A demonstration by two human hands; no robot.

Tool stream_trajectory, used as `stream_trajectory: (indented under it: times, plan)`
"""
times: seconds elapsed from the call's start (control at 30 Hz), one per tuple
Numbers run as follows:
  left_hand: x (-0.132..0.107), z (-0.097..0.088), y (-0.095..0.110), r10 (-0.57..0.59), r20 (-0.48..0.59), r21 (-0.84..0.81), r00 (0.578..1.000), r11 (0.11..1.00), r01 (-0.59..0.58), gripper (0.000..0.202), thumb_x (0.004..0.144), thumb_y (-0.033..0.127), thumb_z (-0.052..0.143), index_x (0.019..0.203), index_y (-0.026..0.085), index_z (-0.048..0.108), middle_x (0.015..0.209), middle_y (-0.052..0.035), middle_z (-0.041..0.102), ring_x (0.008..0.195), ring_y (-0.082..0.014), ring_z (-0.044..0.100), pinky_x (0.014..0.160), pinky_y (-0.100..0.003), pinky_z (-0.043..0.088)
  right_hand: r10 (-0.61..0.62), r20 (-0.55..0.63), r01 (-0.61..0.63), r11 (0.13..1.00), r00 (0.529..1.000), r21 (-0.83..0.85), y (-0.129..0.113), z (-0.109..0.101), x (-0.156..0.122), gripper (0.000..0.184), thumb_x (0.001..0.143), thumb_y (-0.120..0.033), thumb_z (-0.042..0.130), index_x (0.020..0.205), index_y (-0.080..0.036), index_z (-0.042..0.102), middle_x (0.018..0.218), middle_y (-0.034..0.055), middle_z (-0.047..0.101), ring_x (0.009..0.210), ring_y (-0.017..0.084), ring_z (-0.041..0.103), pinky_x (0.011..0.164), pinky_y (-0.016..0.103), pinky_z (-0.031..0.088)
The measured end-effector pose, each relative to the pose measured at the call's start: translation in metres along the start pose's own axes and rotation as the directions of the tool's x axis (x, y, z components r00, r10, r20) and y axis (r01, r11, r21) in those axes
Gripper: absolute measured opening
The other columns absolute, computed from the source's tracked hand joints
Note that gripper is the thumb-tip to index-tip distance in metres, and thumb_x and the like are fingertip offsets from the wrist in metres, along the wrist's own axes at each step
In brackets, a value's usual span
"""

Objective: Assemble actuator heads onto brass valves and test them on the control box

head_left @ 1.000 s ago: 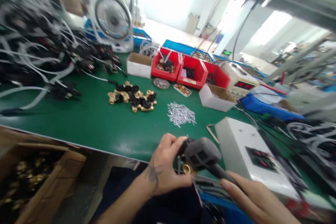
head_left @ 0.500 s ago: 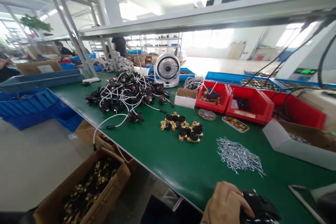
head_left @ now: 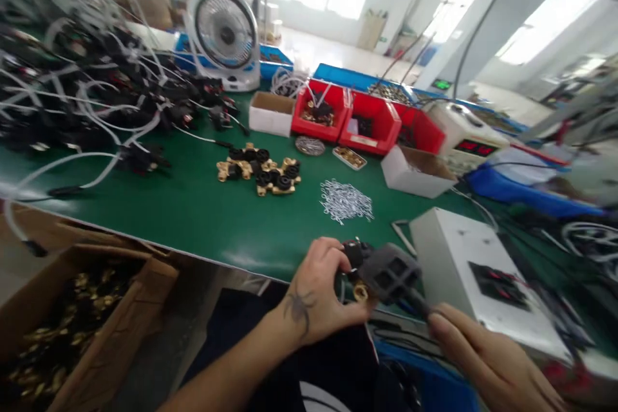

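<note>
Steadying the black-and-brass fitting point(head_left: 360, 291) at lower centre, your left hand point(head_left: 318, 290) curls around it; your right hand point(head_left: 490, 347) clasps the mallet point(head_left: 390, 272) by its handle. Keep the mallet square, clear of the left hand.

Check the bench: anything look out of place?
Yes: one white cable's black end hangs past the front edge of the green bench, at left. It looks odd because a neighbouring black connector lies on top.
</note>
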State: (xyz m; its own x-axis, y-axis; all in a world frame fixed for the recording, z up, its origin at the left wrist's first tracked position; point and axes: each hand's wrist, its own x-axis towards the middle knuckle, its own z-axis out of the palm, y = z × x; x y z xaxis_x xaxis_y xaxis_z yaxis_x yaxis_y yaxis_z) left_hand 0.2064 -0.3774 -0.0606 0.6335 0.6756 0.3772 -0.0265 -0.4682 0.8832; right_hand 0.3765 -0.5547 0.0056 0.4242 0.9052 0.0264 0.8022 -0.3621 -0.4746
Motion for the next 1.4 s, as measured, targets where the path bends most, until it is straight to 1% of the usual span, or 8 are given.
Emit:
stream_trajectory:
  times: [0.17,0.4,0.57,0.73,0.9,1.1,1.27,1.4]
  plan:
    - [-0.001,-0.001,0.000,0.006,0.050,0.053,0.999,0.999,-0.009,0.036,0.067,0.024,0.080,0.085,0.020,0.049,0.108,-0.0094,0.057,0.106,-0.0259,0.057,0.091,-0.043,0.052,0.132,-0.106,-0.101,0.961,0.986,0.258,-0.029,-0.021,0.005,0.056,0.100,-0.060,0.031,0.064,-0.023,0.051,0.050,-0.0029,0.042,0.041,0.012,0.039,0.037,0.024,0.033]
    - [-0.004,0.002,0.000,0.069,0.028,0.083,0.997,0.994,-0.071,0.033,0.068,0.022,0.078,0.086,0.020,0.051,0.110,-0.0102,0.057,0.108,-0.0259,0.058,0.089,-0.041,0.053,-0.005,0.038,0.008,0.997,0.999,-0.078,-0.033,-0.016,0.006,0.053,0.097,-0.062,0.040,0.061,-0.024,0.046,0.048,-0.0028,0.048,0.041,0.013,0.045,0.043,0.026,0.031]
    - [-0.005,0.003,0.001,0.043,0.019,0.096,0.999,0.994,-0.045,0.033,0.069,0.023,0.077,0.085,0.021,0.049,0.109,-0.0091,0.056,0.106,-0.0252,0.058,0.089,-0.041,0.053,0.049,-0.300,-0.090,0.988,0.953,-0.124,-0.034,-0.026,0.001,0.050,0.101,-0.057,0.032,0.067,-0.025,0.048,0.048,-0.0036,0.043,0.040,0.013,0.039,0.042,0.026,0.030]
    - [-0.006,0.003,0.001,0.040,-0.001,0.091,0.999,0.995,-0.040,0.033,0.069,0.023,0.077,0.084,0.021,0.048,0.108,-0.0087,0.055,0.103,-0.0242,0.057,0.088,-0.041,0.053,-0.031,-0.059,0.018,0.977,0.998,-0.214,-0.031,-0.016,0.008,0.050,0.097,-0.060,0.041,0.062,-0.024,0.047,0.044,-0.0034,0.046,0.037,0.013,0.042,0.041,0.026,0.028]
    - [-0.006,0.003,0.002,0.050,0.015,0.106,0.999,0.993,-0.051,0.031,0.071,0.023,0.076,0.085,0.021,0.048,0.108,-0.0084,0.055,0.103,-0.0248,0.056,0.088,-0.041,0.052,0.070,-0.242,-0.090,0.993,0.968,-0.074,-0.026,-0.021,0.002,0.048,0.100,-0.056,0.037,0.066,-0.024,0.048,0.049,-0.0033,0.045,0.041,0.013,0.042,0.040,0.025,0.031]
    - [-0.007,0.004,0.003,0.085,0.009,0.135,0.996,0.987,-0.085,0.031,0.071,0.021,0.074,0.085,0.021,0.046,0.107,-0.0090,0.054,0.103,-0.0255,0.056,0.088,-0.041,0.052,-0.025,-0.004,0.023,0.981,1.000,-0.194,-0.034,-0.013,0.004,0.053,0.097,-0.064,0.038,0.062,-0.024,0.043,0.043,-0.0039,0.045,0.037,0.013,0.041,0.041,0.026,0.028]
    - [-0.007,0.004,0.003,0.086,0.012,0.146,0.996,0.985,-0.087,0.030,0.074,0.023,0.073,0.085,0.021,0.045,0.108,-0.0094,0.054,0.106,-0.0261,0.056,0.089,-0.041,0.052,0.017,-0.197,-0.055,0.980,0.980,-0.190,-0.033,-0.017,0.006,0.049,0.100,-0.058,0.035,0.066,-0.024,0.048,0.046,-0.0038,0.044,0.039,0.012,0.043,0.041,0.025,0.031]
    - [-0.007,0.004,0.003,0.074,0.001,0.143,0.997,0.987,-0.073,0.032,0.073,0.024,0.074,0.086,0.021,0.045,0.108,-0.0092,0.053,0.105,-0.0258,0.056,0.089,-0.042,0.053,0.006,-0.014,-0.008,0.978,1.000,-0.206,-0.032,-0.013,0.007,0.052,0.097,-0.062,0.037,0.062,-0.024,0.043,0.044,-0.0043,0.043,0.038,0.013,0.041,0.042,0.026,0.028]
